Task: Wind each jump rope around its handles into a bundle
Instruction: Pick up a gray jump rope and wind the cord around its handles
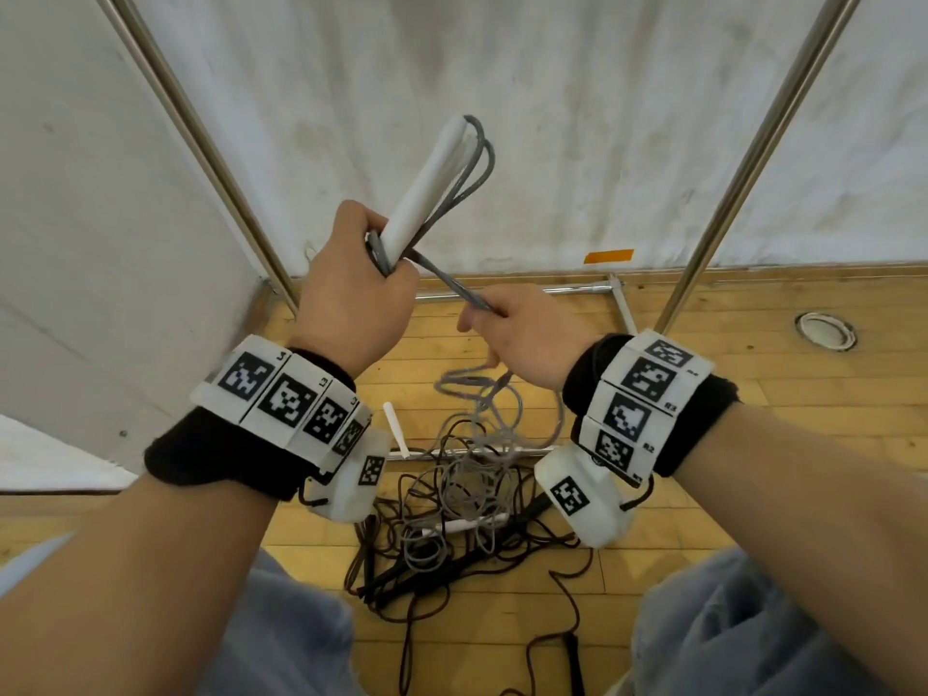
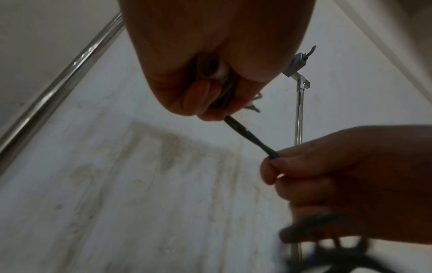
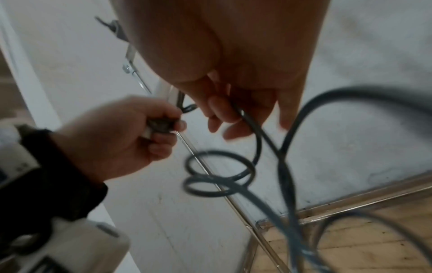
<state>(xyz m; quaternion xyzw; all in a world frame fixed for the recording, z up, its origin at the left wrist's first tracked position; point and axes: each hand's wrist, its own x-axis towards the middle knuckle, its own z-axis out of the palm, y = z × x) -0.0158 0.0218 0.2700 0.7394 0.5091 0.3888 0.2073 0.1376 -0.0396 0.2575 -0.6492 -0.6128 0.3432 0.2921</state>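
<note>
My left hand (image 1: 359,273) grips the lower end of the white jump rope handles (image 1: 431,180), which point up and away, with a few loops of grey rope (image 1: 469,178) lying along them. A doubled grey strand (image 1: 454,288) runs taut from that fist down to my right hand (image 1: 507,326), which pinches it between thumb and fingers (image 2: 275,162). Below the right hand the loose grey rope (image 3: 287,166) hangs in curls toward the floor. In the right wrist view the left hand (image 3: 131,136) shows at the left, closed round the handle ends.
A tangle of grey and black jump ropes (image 1: 452,514) with white and black handles lies on the wooden floor (image 1: 753,444) between my knees. Metal poles (image 1: 753,158) and white sheeting (image 1: 552,92) enclose the space. A round floor fitting (image 1: 826,331) sits at right.
</note>
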